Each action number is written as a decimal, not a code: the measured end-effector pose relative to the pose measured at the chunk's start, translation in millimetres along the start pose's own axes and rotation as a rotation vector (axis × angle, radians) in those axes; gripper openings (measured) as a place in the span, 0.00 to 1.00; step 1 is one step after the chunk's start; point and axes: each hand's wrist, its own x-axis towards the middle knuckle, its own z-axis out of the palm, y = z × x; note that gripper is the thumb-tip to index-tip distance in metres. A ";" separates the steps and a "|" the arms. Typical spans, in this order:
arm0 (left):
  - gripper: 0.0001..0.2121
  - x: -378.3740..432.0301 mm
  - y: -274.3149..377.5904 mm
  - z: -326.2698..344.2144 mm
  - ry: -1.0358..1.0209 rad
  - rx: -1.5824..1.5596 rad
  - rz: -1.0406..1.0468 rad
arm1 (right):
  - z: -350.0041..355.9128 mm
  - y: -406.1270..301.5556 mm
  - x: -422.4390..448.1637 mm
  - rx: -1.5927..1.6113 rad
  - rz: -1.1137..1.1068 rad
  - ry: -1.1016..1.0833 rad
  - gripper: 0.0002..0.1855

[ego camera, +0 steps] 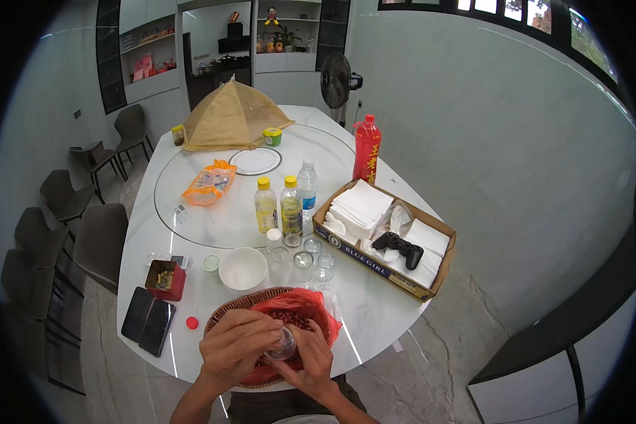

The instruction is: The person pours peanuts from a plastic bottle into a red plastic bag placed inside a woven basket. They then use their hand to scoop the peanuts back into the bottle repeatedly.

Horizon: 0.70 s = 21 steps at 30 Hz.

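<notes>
A small clear container is between my hands, over a wicker basket. My right hand grips it from the right side, thumb below and fingers behind. My left hand is curled at its upper left, fingertips meeting near its top; whether they pinch anything is hidden. Lining the basket is a red plastic bag, its edge folded over the far right rim. Small dark-red beans or nuts fill the bag. Part of them is covered by my hands.
Beyond the basket stand a white bowl and several clear glasses or jars. Two yellow-capped bottles are behind. A cardboard tray with napkins and a game controller lies right. At left are a red tin, a phone and a red cap.
</notes>
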 end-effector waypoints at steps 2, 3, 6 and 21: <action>0.12 -1.5 -0.1 1.0 -0.010 -0.041 -0.011 | -1.1 -2.5 2.0 -0.003 0.000 0.003 0.42; 0.12 -0.8 1.0 1.0 -0.015 -0.039 -0.015 | -1.2 -2.5 1.7 -0.004 0.000 0.005 0.41; 0.11 0.9 3.5 0.7 -0.025 -0.041 -0.027 | -0.6 -1.4 0.2 -0.007 0.000 0.010 0.41; 0.11 -2.1 0.3 2.9 -0.062 -0.122 -0.076 | 1.6 2.9 -3.0 0.011 0.001 -0.006 0.41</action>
